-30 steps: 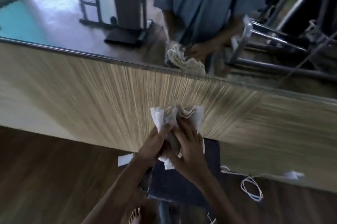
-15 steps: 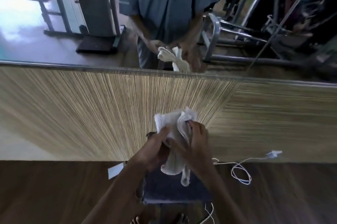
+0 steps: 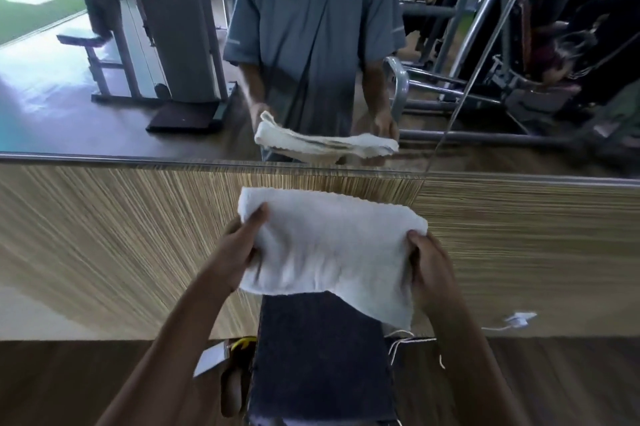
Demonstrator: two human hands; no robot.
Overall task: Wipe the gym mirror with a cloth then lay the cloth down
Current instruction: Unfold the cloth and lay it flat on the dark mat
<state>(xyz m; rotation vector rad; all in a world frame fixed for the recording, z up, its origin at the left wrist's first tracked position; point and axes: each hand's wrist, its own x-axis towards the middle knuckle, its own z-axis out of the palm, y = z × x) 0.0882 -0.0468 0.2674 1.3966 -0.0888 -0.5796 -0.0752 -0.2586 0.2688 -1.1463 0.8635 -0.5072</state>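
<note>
Head view: your left hand (image 3: pixel 239 252) and right hand (image 3: pixel 433 273) pinch opposite ends of the cloth (image 3: pixel 329 245), holding it flat near the mirror (image 3: pixel 104 96), likely for wiping.

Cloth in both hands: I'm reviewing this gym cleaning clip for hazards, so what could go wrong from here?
1. The left hand and right hand grip the cloth only at its ends, one corner hanging loose; it might slip when one hand releases to wipe the mirror.
2. A white cord lies looped on the floor nearby; a sideways step could snag it.
</note>
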